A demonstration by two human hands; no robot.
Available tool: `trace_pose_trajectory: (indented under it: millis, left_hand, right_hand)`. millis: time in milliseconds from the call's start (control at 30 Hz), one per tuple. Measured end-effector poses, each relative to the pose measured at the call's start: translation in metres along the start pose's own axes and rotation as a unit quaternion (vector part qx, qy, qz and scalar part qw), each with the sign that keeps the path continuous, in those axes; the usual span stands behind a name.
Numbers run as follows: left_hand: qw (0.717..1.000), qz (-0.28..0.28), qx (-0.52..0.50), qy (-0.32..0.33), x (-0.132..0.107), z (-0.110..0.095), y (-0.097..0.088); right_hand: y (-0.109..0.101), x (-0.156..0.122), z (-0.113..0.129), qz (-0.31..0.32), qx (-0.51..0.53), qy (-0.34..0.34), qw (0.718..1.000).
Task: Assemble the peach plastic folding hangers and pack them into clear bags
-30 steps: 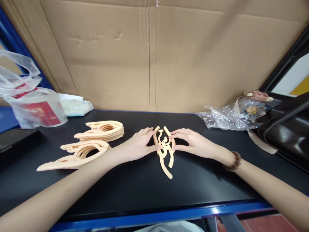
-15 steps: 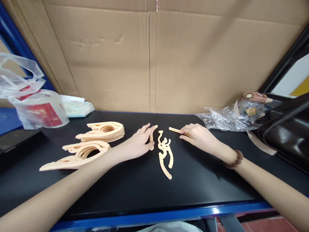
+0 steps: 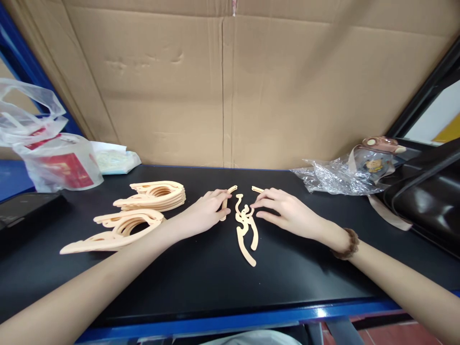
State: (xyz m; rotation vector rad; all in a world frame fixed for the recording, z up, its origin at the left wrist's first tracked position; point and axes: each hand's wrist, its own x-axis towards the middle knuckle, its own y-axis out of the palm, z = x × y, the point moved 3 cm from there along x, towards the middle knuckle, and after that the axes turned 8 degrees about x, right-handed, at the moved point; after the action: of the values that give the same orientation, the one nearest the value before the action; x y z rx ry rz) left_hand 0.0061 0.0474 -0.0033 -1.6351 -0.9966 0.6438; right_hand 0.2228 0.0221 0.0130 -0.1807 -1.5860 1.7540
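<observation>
My left hand (image 3: 206, 211) pinches a slim cream plastic hanger arm (image 3: 225, 205) lying on the black table, fingers over its top and thumb at its lower part. My right hand (image 3: 293, 211) is open, thumb and fingers apart, with its fingertips at the edge of several loose curved hanger parts (image 3: 245, 218) in the middle. Just behind those fingers lies another straight cream hanger arm (image 3: 256, 189), its near part hidden by the hand. Two stacks of folded cream hangers, the rear stack (image 3: 154, 199) and the front stack (image 3: 124, 230), lie left of my left hand.
A tall cardboard sheet (image 3: 161, 96) stands along the back. At left are a plastic bag with a cup (image 3: 68, 163), a tissue pack (image 3: 117, 160) and a dark device (image 3: 28, 208). Crinkled clear wrap (image 3: 327, 177) and a dark bag (image 3: 427, 196) sit at right.
My right hand has let go of the straight hanger arm and moved left to the loose parts. My left fingers have closed in on their hanger arm, which shifted slightly.
</observation>
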Motion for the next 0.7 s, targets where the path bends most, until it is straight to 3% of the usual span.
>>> trace_pose_trajectory:
  millis: [167, 433, 533, 700]
  left_hand:
    - [0.999, -0.047, -0.017, -0.005, 0.003, 0.005, 0.002]
    - [0.987, -0.136, -0.005, -0.087, -0.003, -0.001, -0.013]
    - [0.988, -0.147, 0.048, -0.031, -0.004, -0.012, -0.015]
    - [0.978, -0.087, 0.141, 0.129, -0.001, -0.024, -0.004]
  right_hand:
    - [0.0, 0.002, 0.019, 0.008, 0.065, -0.04, 0.997]
    - [-0.001, 0.001, 0.011, 0.019, 0.063, -0.023, 0.998]
    - [-0.002, 0.001, 0.013, 0.033, 0.07, -0.015, 0.997]
    - [-0.002, 0.001, 0.017, 0.076, 0.084, -0.028, 0.993]
